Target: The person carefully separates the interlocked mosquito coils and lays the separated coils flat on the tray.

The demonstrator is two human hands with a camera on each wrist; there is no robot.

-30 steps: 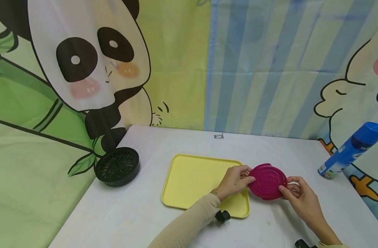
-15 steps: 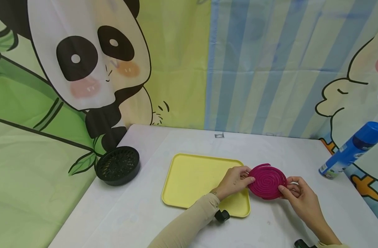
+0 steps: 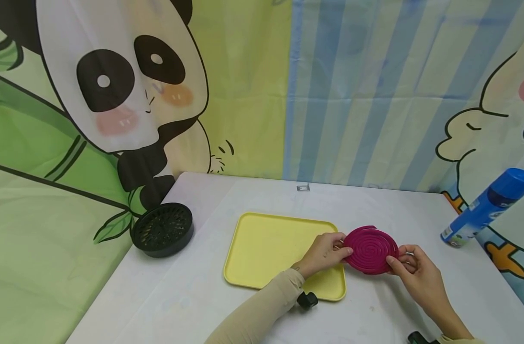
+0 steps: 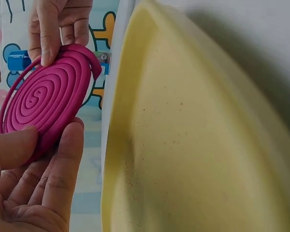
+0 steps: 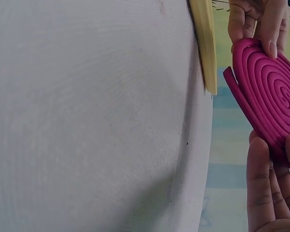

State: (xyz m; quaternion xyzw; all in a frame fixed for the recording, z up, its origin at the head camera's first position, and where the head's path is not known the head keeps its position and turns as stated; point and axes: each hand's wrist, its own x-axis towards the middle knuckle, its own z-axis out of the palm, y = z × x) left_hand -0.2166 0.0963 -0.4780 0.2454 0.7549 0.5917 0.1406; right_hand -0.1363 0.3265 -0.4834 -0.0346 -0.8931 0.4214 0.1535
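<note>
A magenta mosquito coil [image 3: 370,250], wound in a flat spiral, is held up between both hands at the right end of the yellow tray. My left hand [image 3: 324,254] pinches its left edge, thumb on the upper face and fingers beneath. On the opposite edge my right hand [image 3: 419,277] pinches it the same way. In the left wrist view the coil [image 4: 48,96] stands tilted, its loose outer end projecting near the right hand [image 4: 58,29]. The right wrist view shows another free end of the coil [image 5: 270,92] close to the left hand [image 5: 261,24].
The yellow tray [image 3: 266,248] lies on the white table [image 3: 193,301] under my left forearm. A round black container with a slotted lid [image 3: 163,229] stands at the table's left edge. At the right edge is a blue spray can [image 3: 487,208]. A printed curtain [image 3: 245,95] hangs behind.
The coil has risen and tipped very slightly between the hands. Both hands keep their pinch on it, and the tray, black container and spray can stay in place.
</note>
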